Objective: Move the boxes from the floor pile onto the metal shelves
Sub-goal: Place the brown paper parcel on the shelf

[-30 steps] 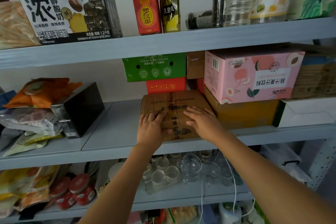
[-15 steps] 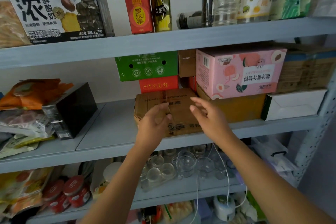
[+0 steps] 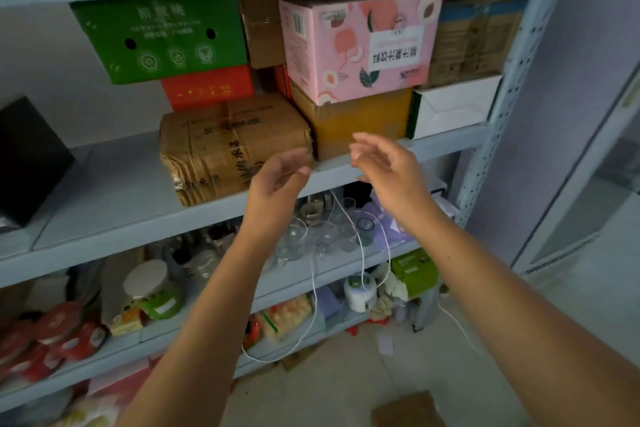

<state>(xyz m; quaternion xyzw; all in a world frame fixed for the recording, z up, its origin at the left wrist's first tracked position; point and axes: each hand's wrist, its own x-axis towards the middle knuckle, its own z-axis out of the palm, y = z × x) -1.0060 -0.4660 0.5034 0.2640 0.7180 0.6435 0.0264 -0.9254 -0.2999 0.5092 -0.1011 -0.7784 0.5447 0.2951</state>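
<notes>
at mid-frame the left hand (image 3: pixel 280 177) and right hand (image 3: pixel 384 166) hang empty in front of the shelf edge, fingers loosely spread, gripping nothing and apart from each other. just behind the left hand, a taped brown cardboard box (image 3: pixel 232 146) lies on the grey metal shelf (image 3: pixel 114 198), its right end against a plain tan box (image 3: pixel 360 121). a pink peach-printed box (image 3: pixel 360 45) sits on that tan one. a green box (image 3: pixel 162 35) rests on a red box (image 3: pixel 207 87) toward the upper left.
</notes>
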